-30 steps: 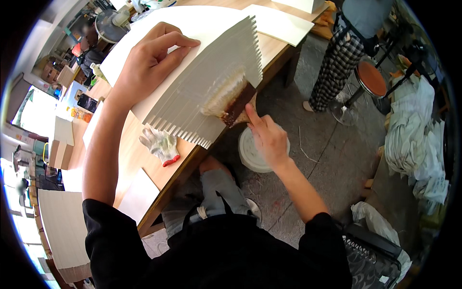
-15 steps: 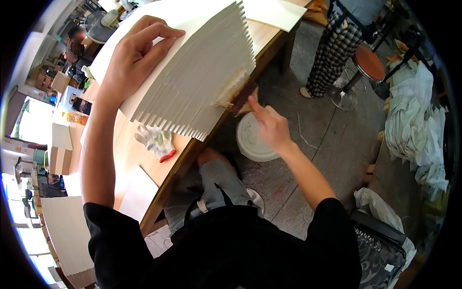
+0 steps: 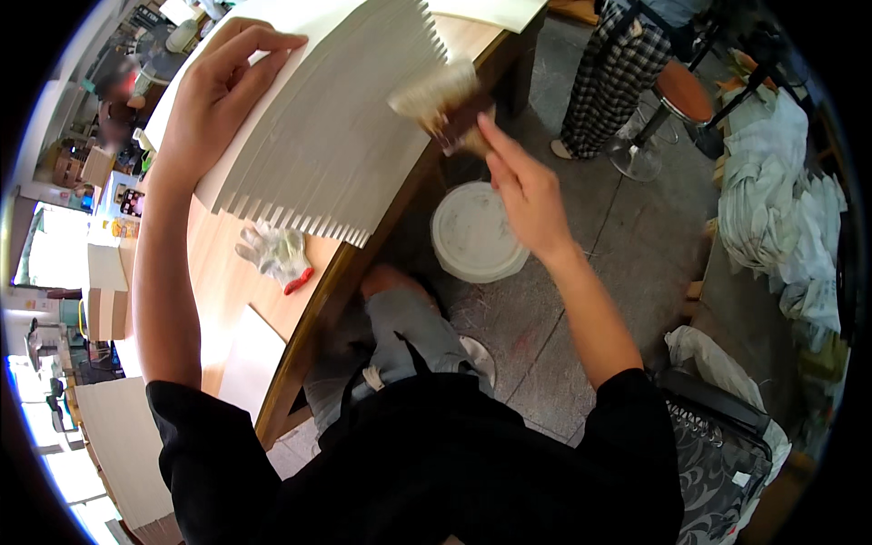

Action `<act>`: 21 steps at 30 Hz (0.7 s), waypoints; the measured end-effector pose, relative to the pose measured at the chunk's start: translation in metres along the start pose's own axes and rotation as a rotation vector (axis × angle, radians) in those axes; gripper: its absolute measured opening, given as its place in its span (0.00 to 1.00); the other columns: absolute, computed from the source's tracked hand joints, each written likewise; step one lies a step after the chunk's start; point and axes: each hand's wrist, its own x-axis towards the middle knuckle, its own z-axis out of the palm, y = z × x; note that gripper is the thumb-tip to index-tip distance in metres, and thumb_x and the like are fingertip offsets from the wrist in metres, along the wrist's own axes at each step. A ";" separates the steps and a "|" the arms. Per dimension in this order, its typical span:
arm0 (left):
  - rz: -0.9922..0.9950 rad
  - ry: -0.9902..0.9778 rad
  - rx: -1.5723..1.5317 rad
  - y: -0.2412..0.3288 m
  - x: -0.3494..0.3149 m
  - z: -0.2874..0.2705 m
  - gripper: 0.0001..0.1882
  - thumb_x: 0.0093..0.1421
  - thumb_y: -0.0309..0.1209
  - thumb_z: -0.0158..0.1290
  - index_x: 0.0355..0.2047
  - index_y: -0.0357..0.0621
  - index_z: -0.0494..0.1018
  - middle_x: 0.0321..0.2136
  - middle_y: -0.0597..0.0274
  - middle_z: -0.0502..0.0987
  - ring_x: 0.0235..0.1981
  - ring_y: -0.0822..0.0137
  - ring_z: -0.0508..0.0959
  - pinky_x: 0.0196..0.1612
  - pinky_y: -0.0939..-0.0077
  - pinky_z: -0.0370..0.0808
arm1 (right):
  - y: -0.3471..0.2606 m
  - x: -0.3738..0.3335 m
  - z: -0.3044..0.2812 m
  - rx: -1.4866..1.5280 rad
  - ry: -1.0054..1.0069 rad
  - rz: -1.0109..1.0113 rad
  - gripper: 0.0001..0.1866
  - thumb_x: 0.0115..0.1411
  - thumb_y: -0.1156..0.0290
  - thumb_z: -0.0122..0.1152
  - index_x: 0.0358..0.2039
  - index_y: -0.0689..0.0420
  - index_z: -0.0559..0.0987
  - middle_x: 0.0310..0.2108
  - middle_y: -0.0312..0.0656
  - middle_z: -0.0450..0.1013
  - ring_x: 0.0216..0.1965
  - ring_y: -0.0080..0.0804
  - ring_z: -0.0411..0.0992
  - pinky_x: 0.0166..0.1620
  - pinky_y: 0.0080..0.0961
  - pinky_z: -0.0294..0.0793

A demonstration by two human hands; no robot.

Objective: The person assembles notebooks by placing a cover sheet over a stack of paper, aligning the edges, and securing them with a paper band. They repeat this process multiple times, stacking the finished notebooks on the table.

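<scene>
A thick stack of pale sheets (image 3: 341,127), its edges fanned into steps, lies along the wooden table's near edge. On its upper left side rests my left hand (image 3: 222,100), fingers curled and thumb near the forefinger, pressing on the stack. My right hand (image 3: 531,200) grips a wide brush (image 3: 436,95) with pale bristles and a dark brown band, forefinger laid along it. The bristles are over the right-hand fanned edge of the stack; whether they touch is unclear. Below the stack lies a whitish work glove (image 3: 277,254) with a red cuff.
A round white bucket or lid (image 3: 477,236) is on the floor under my right forearm. Beyond stand a person in checked trousers (image 3: 609,86) and a brown-topped stool (image 3: 683,91). Wrapped bundles (image 3: 767,209) line the right. A patterned chair (image 3: 718,463) is behind my right elbow.
My right hand has moved the brush farther away along the stack's right edge. My left hand stays on the stack, and the whole view has shifted slightly.
</scene>
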 end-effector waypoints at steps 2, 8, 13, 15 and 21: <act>-0.038 0.001 0.025 0.004 -0.001 -0.007 0.11 0.72 0.30 0.54 0.50 0.44 0.82 0.39 0.69 0.74 0.26 0.79 0.64 0.31 0.79 0.64 | -0.033 0.024 0.011 0.053 0.035 -0.126 0.24 0.72 0.71 0.60 0.67 0.43 0.76 0.35 0.47 0.79 0.32 0.41 0.76 0.39 0.33 0.78; -0.026 -0.006 0.028 0.004 0.001 -0.006 0.11 0.71 0.29 0.54 0.49 0.41 0.81 0.43 0.69 0.76 0.27 0.80 0.62 0.33 0.81 0.63 | -0.024 0.015 0.043 -0.280 0.053 -0.217 0.24 0.71 0.76 0.59 0.66 0.48 0.77 0.30 0.46 0.75 0.29 0.37 0.73 0.36 0.29 0.75; -0.044 -0.016 0.047 0.005 -0.004 -0.008 0.11 0.72 0.30 0.54 0.49 0.40 0.81 0.43 0.69 0.75 0.28 0.80 0.63 0.33 0.82 0.63 | -0.047 0.035 0.028 -0.104 0.083 -0.351 0.24 0.70 0.76 0.61 0.66 0.50 0.78 0.24 0.42 0.69 0.26 0.34 0.69 0.33 0.30 0.73; -0.046 -0.021 0.008 0.003 -0.003 -0.008 0.11 0.73 0.30 0.54 0.50 0.40 0.81 0.42 0.68 0.75 0.28 0.80 0.64 0.34 0.82 0.63 | -0.059 0.050 0.031 -0.181 0.048 -0.395 0.24 0.71 0.76 0.60 0.66 0.50 0.77 0.24 0.42 0.69 0.26 0.35 0.69 0.33 0.29 0.72; 0.041 0.002 -0.018 -0.002 0.000 -0.003 0.11 0.73 0.30 0.53 0.50 0.40 0.81 0.43 0.68 0.75 0.29 0.80 0.64 0.34 0.81 0.64 | -0.002 0.004 0.033 -0.324 0.002 -0.254 0.27 0.69 0.77 0.61 0.68 0.47 0.76 0.27 0.45 0.71 0.26 0.41 0.71 0.33 0.32 0.74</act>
